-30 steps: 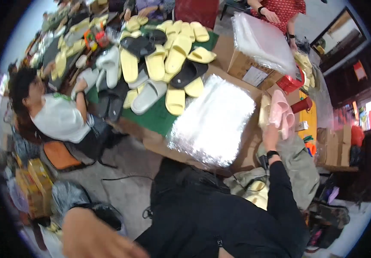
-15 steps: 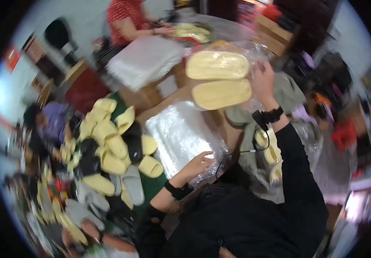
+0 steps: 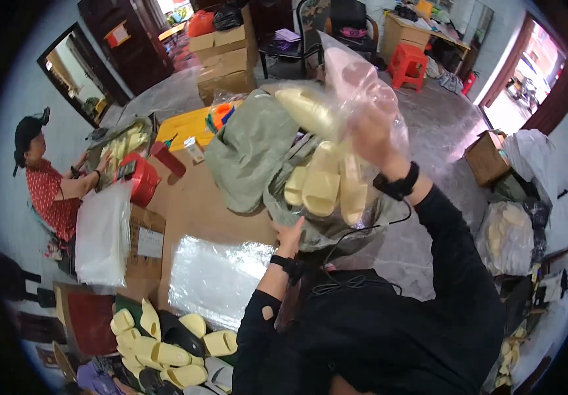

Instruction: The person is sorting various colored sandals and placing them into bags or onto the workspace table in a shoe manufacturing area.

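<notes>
My right hand (image 3: pixel 374 139) is closed on the gathered part of a clear plastic bag (image 3: pixel 356 82), raised over an open grey-green woven sack (image 3: pixel 280 210). Inside the bag a pale yellow slipper (image 3: pixel 307 108) shows, blurred by motion; the second of its pair cannot be made out. More yellow slippers (image 3: pixel 321 191) lie in the sack's mouth beneath. My left hand (image 3: pixel 288 237), fingers apart, is at the sack's near left edge; whether it touches the sack is unclear. To its left, a stack of clear plastic bags (image 3: pixel 215 280) lies on the brown cardboard tabletop (image 3: pixel 192 214).
Loose yellow slippers (image 3: pixel 159 352), with black and grey ones, are heaped at the lower left. A person in a red top (image 3: pixel 53 194) works at the far left beside another bag stack (image 3: pixel 103 234). Cardboard boxes (image 3: pixel 224 62) and a red stool (image 3: pixel 407 66) stand beyond.
My view has turned to the right. My right hand has carried the bagged slippers from above the table to over the sack. My left hand has moved from the bag stack to the sack's edge.
</notes>
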Demonstrator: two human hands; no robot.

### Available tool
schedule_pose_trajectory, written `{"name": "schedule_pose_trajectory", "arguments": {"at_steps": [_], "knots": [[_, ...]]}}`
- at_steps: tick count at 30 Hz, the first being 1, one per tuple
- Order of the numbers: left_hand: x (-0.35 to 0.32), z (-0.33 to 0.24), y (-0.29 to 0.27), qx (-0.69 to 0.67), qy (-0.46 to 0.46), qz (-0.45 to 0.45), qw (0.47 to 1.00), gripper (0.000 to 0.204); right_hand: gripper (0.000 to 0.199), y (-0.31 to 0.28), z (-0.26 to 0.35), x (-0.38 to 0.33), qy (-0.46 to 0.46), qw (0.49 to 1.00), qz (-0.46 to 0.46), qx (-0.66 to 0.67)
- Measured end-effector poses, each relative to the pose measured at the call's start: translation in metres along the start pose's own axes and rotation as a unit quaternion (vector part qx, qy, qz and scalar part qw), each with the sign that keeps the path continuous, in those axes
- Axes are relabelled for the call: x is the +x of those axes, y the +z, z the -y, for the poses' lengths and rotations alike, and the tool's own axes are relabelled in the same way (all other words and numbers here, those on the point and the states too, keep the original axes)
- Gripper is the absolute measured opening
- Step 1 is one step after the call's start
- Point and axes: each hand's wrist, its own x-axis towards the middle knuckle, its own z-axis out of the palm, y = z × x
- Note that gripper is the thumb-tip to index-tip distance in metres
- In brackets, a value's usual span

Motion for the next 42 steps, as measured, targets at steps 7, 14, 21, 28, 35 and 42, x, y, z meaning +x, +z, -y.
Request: {"name": "schedule_pose_trajectory", "arguments": {"at_steps": [7, 14, 21, 28, 35, 42], "knots": [[-0.015, -0.01, 0.007, -0.231, -0.03, 0.175, 0.957, 0.022, 0.015, 0.048, 0.075, -0.142, -0.031, 0.943, 0.264, 0.198], [-0.058, -0.029, -0.011, -0.174, 0.151, 0.071, 0.97, 0.028, 0.016, 0.073, 0.095, -0.176, 0.05, 0.883, 0.338, 0.321], [-0.084, -0.062, -0.015, 0.144, 0.273, -0.078, 0.948, 0.022, 0.018, 0.09, 0.101, -0.244, -0.069, 0.735, 0.556, 0.382], [-0.082, -0.057, -0.015, -0.031, 0.216, -0.11, 0.97, 0.022, 0.037, 0.087, 0.075, -0.224, 0.043, 0.657, 0.579, 0.481], [-0.078, -0.078, -0.005, -0.145, 0.195, -0.155, 0.958, 0.024, 0.041, 0.05, 0.045, -0.198, 0.175, 0.71, 0.487, 0.477], [-0.062, -0.035, -0.031, -0.12, 0.162, -0.235, 0.951, 0.026, 0.03, 0.018, -0.047, -0.14, 0.268, 0.495, 0.599, 0.57]]}}
